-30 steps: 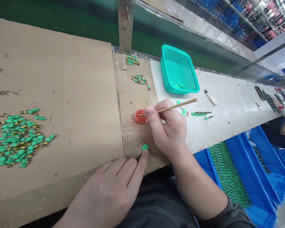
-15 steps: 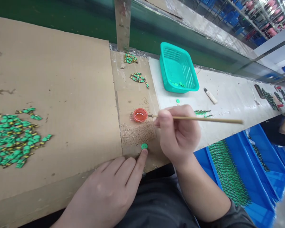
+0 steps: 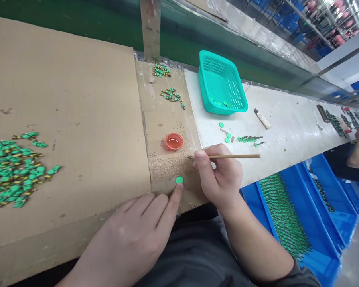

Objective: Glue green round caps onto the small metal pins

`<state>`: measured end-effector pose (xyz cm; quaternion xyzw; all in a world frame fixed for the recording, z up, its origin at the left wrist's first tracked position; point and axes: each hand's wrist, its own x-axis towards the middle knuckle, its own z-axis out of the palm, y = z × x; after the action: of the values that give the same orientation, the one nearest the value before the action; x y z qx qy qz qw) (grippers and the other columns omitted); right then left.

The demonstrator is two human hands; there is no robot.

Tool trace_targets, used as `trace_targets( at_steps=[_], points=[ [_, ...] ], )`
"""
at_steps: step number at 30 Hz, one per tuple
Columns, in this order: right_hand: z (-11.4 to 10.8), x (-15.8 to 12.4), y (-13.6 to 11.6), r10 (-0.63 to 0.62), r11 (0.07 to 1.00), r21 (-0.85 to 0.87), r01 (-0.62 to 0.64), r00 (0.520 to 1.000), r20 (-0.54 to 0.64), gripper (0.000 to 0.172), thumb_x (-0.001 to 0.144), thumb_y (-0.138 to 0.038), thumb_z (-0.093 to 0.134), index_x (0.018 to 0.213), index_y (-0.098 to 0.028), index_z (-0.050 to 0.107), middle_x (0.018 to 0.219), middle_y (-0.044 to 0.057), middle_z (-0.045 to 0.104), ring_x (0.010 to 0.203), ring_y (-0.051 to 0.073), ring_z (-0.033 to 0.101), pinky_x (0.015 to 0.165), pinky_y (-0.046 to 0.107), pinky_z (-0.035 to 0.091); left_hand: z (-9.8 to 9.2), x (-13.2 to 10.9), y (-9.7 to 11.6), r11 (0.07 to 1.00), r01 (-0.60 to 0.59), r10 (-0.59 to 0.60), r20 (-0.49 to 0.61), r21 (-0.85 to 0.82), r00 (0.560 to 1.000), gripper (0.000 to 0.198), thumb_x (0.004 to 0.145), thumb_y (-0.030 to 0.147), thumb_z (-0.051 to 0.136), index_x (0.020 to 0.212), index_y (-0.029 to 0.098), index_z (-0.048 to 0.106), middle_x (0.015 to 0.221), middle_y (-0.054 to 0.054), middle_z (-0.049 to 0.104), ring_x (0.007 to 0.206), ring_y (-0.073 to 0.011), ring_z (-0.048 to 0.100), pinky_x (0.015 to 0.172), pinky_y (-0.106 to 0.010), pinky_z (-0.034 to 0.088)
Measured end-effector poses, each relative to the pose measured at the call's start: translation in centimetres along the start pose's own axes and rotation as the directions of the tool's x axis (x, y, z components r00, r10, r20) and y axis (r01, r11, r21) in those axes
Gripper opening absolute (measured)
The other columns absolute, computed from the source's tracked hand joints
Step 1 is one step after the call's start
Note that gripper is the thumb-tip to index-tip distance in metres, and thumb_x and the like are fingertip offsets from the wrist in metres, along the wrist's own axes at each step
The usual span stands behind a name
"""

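On the small brown board (image 3: 164,119) right before me, near its front edge, a green disc (image 3: 179,180) lies flat, small dark holes in it, and the index fingertip of my left hand (image 3: 143,231) touches its near rim. That hand rests palm down, index stretched out, the other fingers side by side and gripping nothing that I can see; its thumb is hidden from me. My right hand (image 3: 219,175) pinches a thin wooden brush (image 3: 236,156) between thumb and forefinger, the shaft pointing off to the right and the dark tip to the left, over a patch of brown specks (image 3: 167,165) just beyond the disc; whether the tip touches the board I cannot tell. Behind the specks stands a small red cup (image 3: 166,144) with shiny liquid in it, apart from the brush. Farther back on the board are two small heaps of green, yellow and dark pieces (image 3: 161,71). Leftward, a large sheet of cardboard (image 3: 86,107) bears a bigger pile (image 3: 14,171) of green pieces. To my right, on a white surface (image 3: 281,119), loose discs (image 3: 227,140) lie near a short row of green-and-dark pieces (image 3: 249,139), with a turquoise basket (image 3: 204,85) behind them holding more discs. Lower right, blue bins (image 3: 321,223) hold many green pieces, near a co-worker's arm (image 3: 356,157)
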<state>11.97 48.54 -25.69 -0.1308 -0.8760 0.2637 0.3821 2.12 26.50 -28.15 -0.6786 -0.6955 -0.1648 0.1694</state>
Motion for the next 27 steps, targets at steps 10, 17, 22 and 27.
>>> trace_targets(
  at_steps=[10,17,22,27],
  points=[
    [-0.8,-3.5,-1.2,-0.059,0.972,0.223,0.066,0.998,-0.037,0.012,0.121,-0.020,0.067,0.111,-0.026,0.068,0.084,0.000,0.073,0.071,0.017,0.070,0.063,0.033,0.060,-0.1,0.2,0.1,1.000,0.007,-0.007,0.009,-0.015,1.000,0.045,0.114,0.006,0.050,0.154,0.004,0.071,0.086,-0.002,0.062,0.077,-0.0242,0.060,0.071,-0.044,0.049],
    [-0.3,-3.8,-1.6,-0.078,0.966,0.245,0.078,0.997,-0.009,0.015,0.122,-0.020,0.065,0.108,-0.025,0.066,0.082,0.000,0.073,0.068,0.017,0.069,0.062,0.032,0.061,-0.3,0.3,0.3,1.000,0.008,-0.009,0.009,0.007,1.000,0.048,0.118,0.007,0.045,0.159,-0.001,0.066,0.081,-0.001,0.058,0.073,-0.0249,0.057,0.068,-0.045,0.049],
    [-0.3,-3.5,-1.8,-0.078,0.966,0.248,0.075,0.997,0.001,0.016,0.122,-0.020,0.065,0.107,-0.026,0.066,0.082,0.000,0.073,0.067,0.016,0.069,0.062,0.031,0.060,-0.4,0.4,0.2,1.000,0.004,-0.004,0.016,0.002,1.000,0.047,0.118,0.007,0.046,0.160,-0.001,0.066,0.082,-0.001,0.059,0.073,-0.0243,0.059,0.068,-0.045,0.050],
    [-0.4,-3.5,-1.8,-0.081,0.972,0.220,0.076,0.997,0.014,0.018,0.123,-0.022,0.064,0.107,-0.027,0.066,0.081,-0.001,0.073,0.067,0.017,0.069,0.061,0.032,0.062,-0.4,0.3,0.1,1.000,0.011,-0.011,0.006,-0.001,1.000,0.046,0.118,0.008,0.049,0.159,-0.001,0.066,0.082,0.000,0.058,0.072,-0.0238,0.059,0.066,-0.045,0.051]
  ],
)
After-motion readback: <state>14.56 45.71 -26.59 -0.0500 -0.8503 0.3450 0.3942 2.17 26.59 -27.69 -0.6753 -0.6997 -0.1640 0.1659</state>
